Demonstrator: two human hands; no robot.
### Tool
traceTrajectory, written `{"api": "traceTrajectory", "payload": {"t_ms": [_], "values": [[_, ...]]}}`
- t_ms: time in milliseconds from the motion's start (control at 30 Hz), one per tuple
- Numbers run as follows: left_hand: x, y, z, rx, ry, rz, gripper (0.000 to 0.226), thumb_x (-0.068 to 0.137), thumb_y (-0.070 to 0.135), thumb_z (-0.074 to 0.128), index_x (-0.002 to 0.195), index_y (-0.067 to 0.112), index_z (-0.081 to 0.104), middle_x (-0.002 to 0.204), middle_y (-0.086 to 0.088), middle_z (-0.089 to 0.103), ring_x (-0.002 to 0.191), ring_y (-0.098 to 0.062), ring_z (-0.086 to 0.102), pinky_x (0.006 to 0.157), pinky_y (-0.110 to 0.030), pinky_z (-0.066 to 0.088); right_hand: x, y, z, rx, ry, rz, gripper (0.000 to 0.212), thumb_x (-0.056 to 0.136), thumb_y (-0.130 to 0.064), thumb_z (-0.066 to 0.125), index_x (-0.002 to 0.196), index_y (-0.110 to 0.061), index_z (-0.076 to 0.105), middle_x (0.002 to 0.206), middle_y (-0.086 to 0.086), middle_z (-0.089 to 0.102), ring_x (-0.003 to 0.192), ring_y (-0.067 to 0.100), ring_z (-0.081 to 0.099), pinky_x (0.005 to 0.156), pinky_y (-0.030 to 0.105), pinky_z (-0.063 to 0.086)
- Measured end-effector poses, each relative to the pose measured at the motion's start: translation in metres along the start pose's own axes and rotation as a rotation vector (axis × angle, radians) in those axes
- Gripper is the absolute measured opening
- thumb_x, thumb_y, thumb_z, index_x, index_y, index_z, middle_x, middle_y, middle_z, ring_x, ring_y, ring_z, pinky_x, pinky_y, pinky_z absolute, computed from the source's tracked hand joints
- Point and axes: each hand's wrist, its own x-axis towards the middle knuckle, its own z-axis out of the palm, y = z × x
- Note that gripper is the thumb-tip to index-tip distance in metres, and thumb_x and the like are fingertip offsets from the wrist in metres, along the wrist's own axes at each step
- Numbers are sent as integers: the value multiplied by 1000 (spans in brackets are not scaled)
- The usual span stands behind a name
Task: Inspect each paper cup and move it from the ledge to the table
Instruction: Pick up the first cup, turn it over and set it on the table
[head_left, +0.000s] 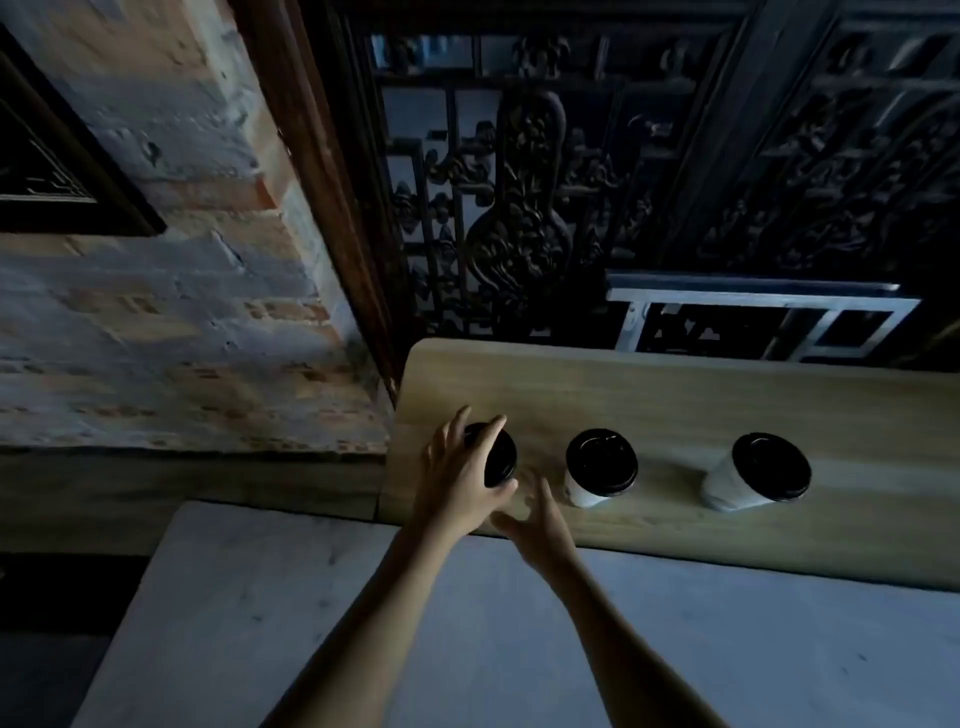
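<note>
The leftmost paper cup (496, 457) sits at the left end of the wooden ledge (675, 395), black lid up, and my left hand (457, 478) is wrapped around its side, fingers curled over the far wall and thumb on the near one. My right hand (535, 525) is spread open just below it, near the ledge's front edge, touching nothing I can make out. I'd squeeze lightly, since thin paper walls probably buckle, and bring the open hand under the base before lifting. Then I'd turn it slowly, check lid and seam, and set it upright on the pale table (363, 623) below. The middle cup (597, 470) and the right cup (753, 475) wait farther along the ledge, well apart from each other.
</note>
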Motion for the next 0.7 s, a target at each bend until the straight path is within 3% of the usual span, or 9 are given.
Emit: {"api": "traceTrajectory", "payload": {"t_ms": [100,167,300,433,500,633,700], "values": [[7,-4,4,-10,-44,-26,79,87,47,66,155,40,26,167,-8,18,152,-35,19,117,-51,30,17,2,8,53,-53,-40,89,76,-21,84,151,-18,38,139,6,60,125,21,58,95,32,50],[8,-8,8,-60,-59,-68,80,88,44,68,156,40,26,166,-10,20,149,-35,25,114,-49,36,31,6,16,44,-55,-26,90,68,-33,84,147,-17,42,136,7,61,123,23,60,99,40,53],[6,-14,9,-205,-30,-119,82,80,40,72,152,38,34,157,-7,27,142,-30,35,104,-42,49,53,22,31,-4,-82,-62,63,74,-38,82,127,-21,51,114,2,68,99,23,67,84,50,60],[1,-16,-1,-330,7,-160,79,80,38,75,150,31,40,141,-2,38,127,-16,46,96,-28,45,37,6,20,-54,-50,-112,70,71,-48,81,130,-35,47,126,-2,67,116,26,65,93,51,57],[-6,-15,-10,-372,19,-169,76,82,35,78,148,29,43,131,4,38,116,-6,42,92,-20,37,21,-6,9,-99,-60,-137,70,68,-55,77,129,-41,44,128,-5,64,117,30,62,96,57,52],[-27,-16,-30,-518,-4,-144,76,69,56,75,137,35,47,135,2,51,123,-10,51,101,-30,44,-8,-21,-15,-235,-93,-238,76,69,-47,80,135,-29,47,131,-2,60,119,29,56,100,50,46],[-44,-10,-42,-578,-48,-132,73,67,62,71,132,37,46,131,8,57,122,0,55,100,-31,46,-27,-29,-30,-269,-102,-300,82,66,-53,77,137,-24,50,130,-2,59,119,24,56,100,48,46]]}}
